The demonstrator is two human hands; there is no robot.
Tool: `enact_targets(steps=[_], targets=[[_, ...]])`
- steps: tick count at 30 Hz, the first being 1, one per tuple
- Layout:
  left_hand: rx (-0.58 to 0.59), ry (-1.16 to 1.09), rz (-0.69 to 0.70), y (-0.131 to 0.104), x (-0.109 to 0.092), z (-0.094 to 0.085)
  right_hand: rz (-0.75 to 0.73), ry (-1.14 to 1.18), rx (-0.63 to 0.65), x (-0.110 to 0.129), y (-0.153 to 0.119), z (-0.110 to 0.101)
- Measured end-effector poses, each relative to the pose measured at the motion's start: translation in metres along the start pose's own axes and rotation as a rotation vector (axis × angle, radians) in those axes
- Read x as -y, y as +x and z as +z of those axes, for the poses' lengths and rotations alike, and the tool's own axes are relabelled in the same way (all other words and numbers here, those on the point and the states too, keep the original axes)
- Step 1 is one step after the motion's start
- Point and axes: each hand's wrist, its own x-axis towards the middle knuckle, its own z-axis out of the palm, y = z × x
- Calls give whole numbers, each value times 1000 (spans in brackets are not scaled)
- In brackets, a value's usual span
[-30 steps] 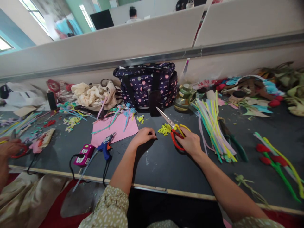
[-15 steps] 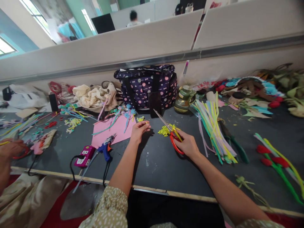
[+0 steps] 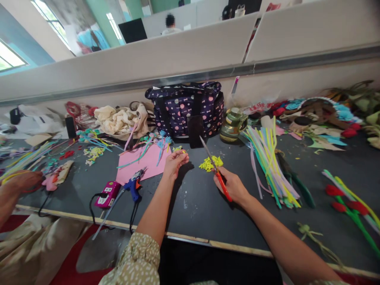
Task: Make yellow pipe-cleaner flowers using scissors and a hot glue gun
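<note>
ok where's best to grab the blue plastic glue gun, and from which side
Probably by the blue glue gun's plastic handle, coming from the near table edge: the handle slants that way, while the silvery metal nozzle points away toward the pink sheet.

Scissors (image 3: 219, 176): shiny metal blades (image 3: 208, 152) (smooth plastic handles (image 3: 224, 187)); matt tabletop (image 3: 196, 215)

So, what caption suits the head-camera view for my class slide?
The right hand holds scissors beside a pile of yellow pieces, the left hand near a pink sheet.
</note>
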Motion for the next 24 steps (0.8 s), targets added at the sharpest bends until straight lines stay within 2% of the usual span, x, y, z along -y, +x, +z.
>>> enact_targets(steps=[3, 6, 24], targets=[[6, -50, 0, -1, -1, 0, -114, -292, -92, -4, -1, -9], [18, -80, -5, -1, -2, 1, -141, -421, -118, -7, 0, -8], [34, -81, -42, -3, -1, 5, -174, -522, -67, -15, -2, 0]])
